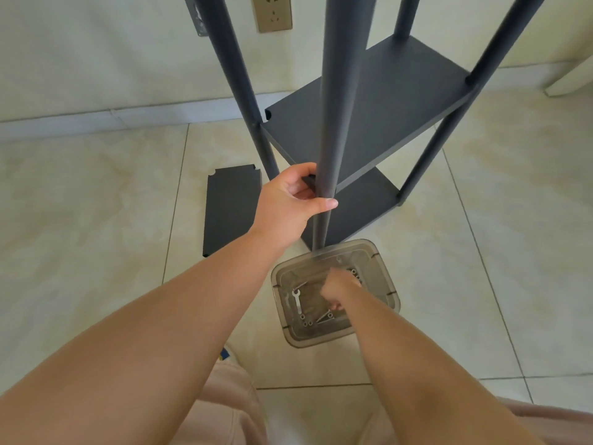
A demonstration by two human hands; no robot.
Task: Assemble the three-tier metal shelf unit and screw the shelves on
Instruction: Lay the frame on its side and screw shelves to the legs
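Observation:
A dark grey metal shelf unit stands on the tiled floor, with a middle shelf (pixel 369 114) and a lower shelf (pixel 356 207) fitted between round posts. My left hand (pixel 295 200) grips the near post (pixel 343 91) at the corner of the middle shelf, thumb across the front. My right hand (pixel 340 292) reaches down into a clear plastic box (pixel 390 292), fingers curled among the screws; what it holds is hidden. A small flat wrench (pixel 296 301) and several screws (pixel 325 317) lie in the box.
A loose grey shelf panel (pixel 229 210) lies flat on the floor to the left of the unit. The wall with a socket (pixel 272 12) is behind. A white furniture edge (pixel 568 78) sits at the far right. My knees are at the bottom.

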